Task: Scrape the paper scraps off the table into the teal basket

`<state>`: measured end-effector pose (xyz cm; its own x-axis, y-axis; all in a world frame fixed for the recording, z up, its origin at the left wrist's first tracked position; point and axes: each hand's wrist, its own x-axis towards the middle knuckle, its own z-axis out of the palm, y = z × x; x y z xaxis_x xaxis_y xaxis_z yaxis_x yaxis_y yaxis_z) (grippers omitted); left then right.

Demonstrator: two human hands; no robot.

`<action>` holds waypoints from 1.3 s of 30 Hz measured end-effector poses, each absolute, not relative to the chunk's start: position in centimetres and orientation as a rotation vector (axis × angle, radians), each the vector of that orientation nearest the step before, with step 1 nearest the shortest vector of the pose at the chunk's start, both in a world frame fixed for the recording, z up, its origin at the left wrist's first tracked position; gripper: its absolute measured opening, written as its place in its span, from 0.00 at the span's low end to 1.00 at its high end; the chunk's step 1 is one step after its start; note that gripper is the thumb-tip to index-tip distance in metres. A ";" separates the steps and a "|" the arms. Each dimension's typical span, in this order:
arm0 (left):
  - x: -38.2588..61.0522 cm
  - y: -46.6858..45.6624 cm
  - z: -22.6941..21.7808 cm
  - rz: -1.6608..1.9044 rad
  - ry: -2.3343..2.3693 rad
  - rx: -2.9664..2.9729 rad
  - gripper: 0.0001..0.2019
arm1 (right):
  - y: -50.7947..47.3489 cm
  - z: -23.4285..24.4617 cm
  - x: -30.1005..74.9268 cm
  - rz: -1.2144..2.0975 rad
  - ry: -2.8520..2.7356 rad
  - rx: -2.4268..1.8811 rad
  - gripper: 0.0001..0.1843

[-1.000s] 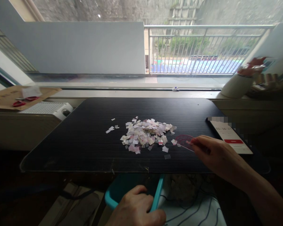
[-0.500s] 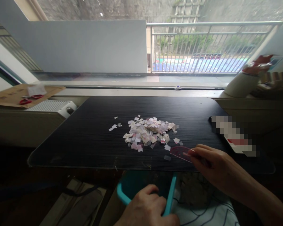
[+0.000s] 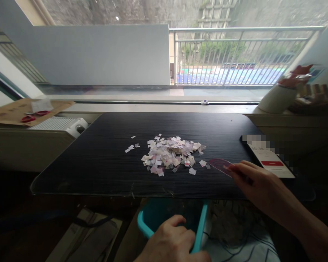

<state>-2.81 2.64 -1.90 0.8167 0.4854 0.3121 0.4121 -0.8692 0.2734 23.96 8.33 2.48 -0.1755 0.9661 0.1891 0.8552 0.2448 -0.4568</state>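
Here, paper scraps [image 3: 168, 153] lie heaped left of the right hand [image 3: 258, 182], which pinches a pink plastic piece [image 3: 220, 165].

Hands [image 3: 171, 240] [image 3: 264, 183] — two; tub [image 3: 201, 225] — one

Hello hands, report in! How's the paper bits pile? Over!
Left hand gripping teal bin below table edge. Right hand pinching pink see-through plastic. Paper bits heaped on table, few strays. Phone near right hand, not between it and pile.
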 end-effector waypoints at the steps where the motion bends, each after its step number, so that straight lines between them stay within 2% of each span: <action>1: -2.8 2.6 -1.9 0.550 0.702 2.810 0.11 | 8.3 2.5 24.0 0.392 -2.106 -1.650 0.10; 4: -2.9 2.5 -1.7 0.497 0.716 2.814 0.09 | 7.9 2.4 23.7 0.541 -2.132 -1.590 0.11; 9: -2.9 2.5 -2.0 0.522 0.721 2.796 0.11 | 7.2 2.0 22.8 0.561 -2.097 -1.561 0.10; 12: -2.8 2.6 -2.6 0.582 0.700 2.795 0.15 | 6.1 2.1 21.6 0.749 -2.205 -1.463 0.13; 15: -2.9 2.5 -2.5 0.530 0.707 2.818 0.13 | 5.3 2.8 20.7 0.888 -2.286 -1.404 0.15; 20: -2.9 2.2 -1.3 0.254 0.770 2.874 0.07 | 5.6 2.9 20.8 0.690 -2.145 -1.447 0.13; 26: -2.6 2.2 -1.6 0.025 0.796 2.838 0.05 | 6.6 -1.4 22.3 0.567 -1.983 -1.463 0.15; 31: -2.8 2.1 -2.5 0.040 0.798 2.786 0.07 | 7.7 -2.7 22.8 0.398 -1.860 -1.597 0.19; 39: -2.8 2.4 -2.5 -0.028 0.796 2.754 0.09 | 8.4 -1.0 20.5 0.387 -1.925 -1.540 0.11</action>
